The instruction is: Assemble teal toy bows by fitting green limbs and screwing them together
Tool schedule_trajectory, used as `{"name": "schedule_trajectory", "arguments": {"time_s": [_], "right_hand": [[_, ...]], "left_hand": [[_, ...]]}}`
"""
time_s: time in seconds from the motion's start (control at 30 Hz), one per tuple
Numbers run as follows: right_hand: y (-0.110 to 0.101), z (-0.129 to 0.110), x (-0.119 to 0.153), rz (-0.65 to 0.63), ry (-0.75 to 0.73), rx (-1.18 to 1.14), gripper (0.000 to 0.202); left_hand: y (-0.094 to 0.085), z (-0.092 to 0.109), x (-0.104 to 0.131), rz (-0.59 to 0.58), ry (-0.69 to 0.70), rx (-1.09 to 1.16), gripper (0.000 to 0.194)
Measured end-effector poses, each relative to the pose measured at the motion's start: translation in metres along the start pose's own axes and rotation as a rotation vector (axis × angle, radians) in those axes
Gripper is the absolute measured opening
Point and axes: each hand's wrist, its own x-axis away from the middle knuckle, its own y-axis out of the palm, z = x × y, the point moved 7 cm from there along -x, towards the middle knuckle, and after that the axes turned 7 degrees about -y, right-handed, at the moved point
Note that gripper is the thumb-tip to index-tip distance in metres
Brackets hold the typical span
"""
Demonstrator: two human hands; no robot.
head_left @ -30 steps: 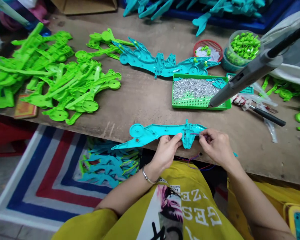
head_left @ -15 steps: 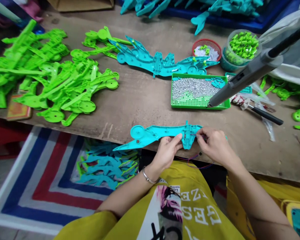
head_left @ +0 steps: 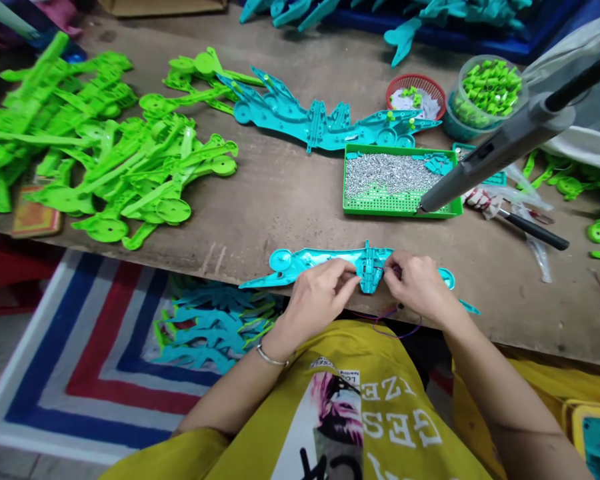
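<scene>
Wires (head_left: 375, 325) were pinched by the right hand (head_left: 415, 283) at the turquoise part (head_left: 303, 261); whether anything was pinched by the curled left hand (head_left: 323, 290) could not be told.

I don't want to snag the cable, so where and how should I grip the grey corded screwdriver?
Likely best: wrap the grey corded screwdriver mid-barrel, coming from the right. Its long barrel slants, narrow tip pointing down-left over the green tray, black cable leaving the upper end, so the middle avoids both.
</scene>
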Motion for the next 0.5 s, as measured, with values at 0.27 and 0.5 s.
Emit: {"name": "schedule_trajectory", "arguments": {"time_s": [0.27,0.5], "right_hand": [[-0.001,-0.004,-0.003,-0.066,0.038,0.021,0.02],[-0.003,-0.003,-0.006,-0.093,0.037,0.054,0.025]], "left_hand": [[0.016,0.026,-0.034,-0.112,0.145,-0.578,0.011],[0.016,0.027,-0.035,-0.202,0.108,-0.56,0.007]]}}
